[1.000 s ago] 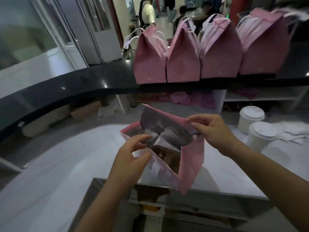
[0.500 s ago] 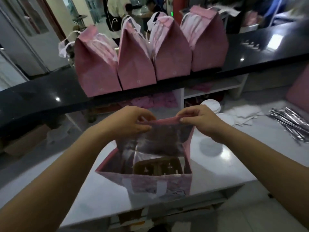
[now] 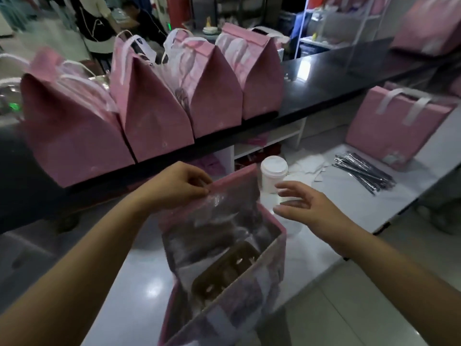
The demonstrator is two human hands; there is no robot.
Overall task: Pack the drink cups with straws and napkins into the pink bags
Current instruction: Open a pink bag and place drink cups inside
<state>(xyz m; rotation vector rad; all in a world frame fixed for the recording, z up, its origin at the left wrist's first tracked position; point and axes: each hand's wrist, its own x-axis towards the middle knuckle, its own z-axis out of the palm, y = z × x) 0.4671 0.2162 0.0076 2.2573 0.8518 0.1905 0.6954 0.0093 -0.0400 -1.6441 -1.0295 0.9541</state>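
**Letting go of the rim, right hand (image 3: 306, 206) is reaching for a cup (image 3: 273, 173)**

Half a second ago both hands were pinching the top edge of the pink bag (image 3: 249, 303). Now the right hand is hovering open with fingers spread, just short of the white lidded cup. The cup is standing on the pale surface (image 3: 374, 201) just beyond the bag's right side.

The left hand (image 3: 182, 186) is pinching the bag's upright rear flap (image 3: 234, 178) and holding the mouth open on its own. A brown cardboard carrier (image 3: 224, 270) is sitting at the bottom of the bag, its sockets apparently unfilled.

Foil-wrapped straws (image 3: 364, 171) and loose napkins (image 3: 309, 163) are lying further right, untouched. Four closed bags (image 3: 154, 116) are lining the dark counter (image 3: 324, 83) behind.

The risks lie in the one-handed hold.

- **Narrowing mouth:** with only the flap being held, the soft walls may be sagging inward. That would leave the mouth narrower for a cup coming down.
- **Tipping or sliding:** the bag is sitting near the surface's front edge. A nudge from a descending cup could tip it or push it toward the floor.
- **Missed socket:** a cup that misses its socket would be resting crooked. A tilted cup could be leaking at the lid.
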